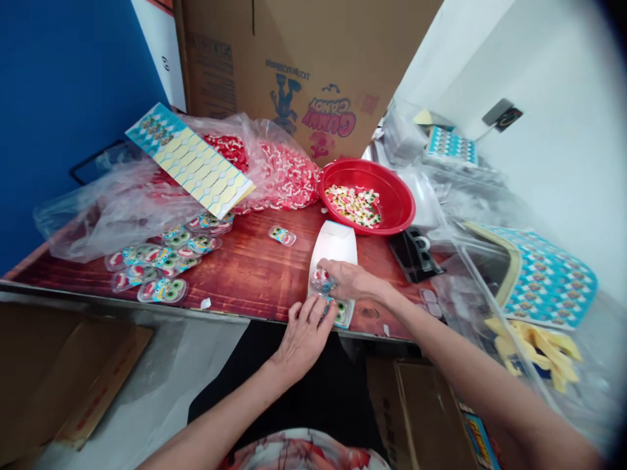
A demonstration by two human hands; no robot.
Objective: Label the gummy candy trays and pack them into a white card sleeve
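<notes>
An open white carton (337, 245) lies lengthwise near the table's front edge, with small clear candy packs in it. My right hand (349, 281) reaches into the carton, fingers closed on a clear candy pack (322, 278) with red and white pieces. At the near end, my left hand (304, 334) rests with fingers spread over the carton's left side and another candy pack (339, 312) with green pieces. Its fingertips partly cover that pack. A single candy pack (283, 235) lies on the table to the left of the carton.
A red bowl (404, 202) of loose candies stands behind the carton. Several filled packs (162, 290) are heaped at left, before a plastic bag (289, 173) of red-and-white candies. A sticker sheet (196, 166) lies on the bag. A black tape dispenser (414, 254) sits at right.
</notes>
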